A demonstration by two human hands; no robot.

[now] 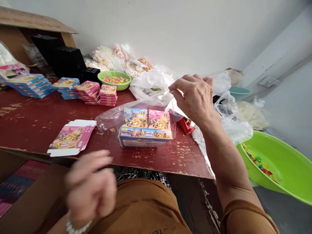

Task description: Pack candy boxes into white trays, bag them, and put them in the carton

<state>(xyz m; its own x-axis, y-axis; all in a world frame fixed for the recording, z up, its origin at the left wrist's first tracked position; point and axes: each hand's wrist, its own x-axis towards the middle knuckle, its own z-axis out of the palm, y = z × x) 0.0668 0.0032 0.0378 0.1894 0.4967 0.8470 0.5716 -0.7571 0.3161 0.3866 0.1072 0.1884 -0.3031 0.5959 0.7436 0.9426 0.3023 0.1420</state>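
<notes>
A blue display box (146,142) stands near the table's front edge, wrapped loosely in a clear plastic bag (107,118). Two small cartons show in it, one blue (136,117) and one pink (159,119). Above and right of the box, my right hand (195,94) has thumb and forefinger pinched together; the thin, shiny thing at its fingertips is unclear. Below that hand lies a red tape dispenser (186,126), partly covered. My left hand (91,188), smeared by motion, is in front of the table edge, below flattened pink cartons (69,138).
Blue and pink carton stacks (29,85) stand at the back left, beside a green basket (114,86) of small colourful pieces. White plastic bags (151,81) line the wall. At right is a large green basin (282,162); an open cardboard box (36,195) sits lower left.
</notes>
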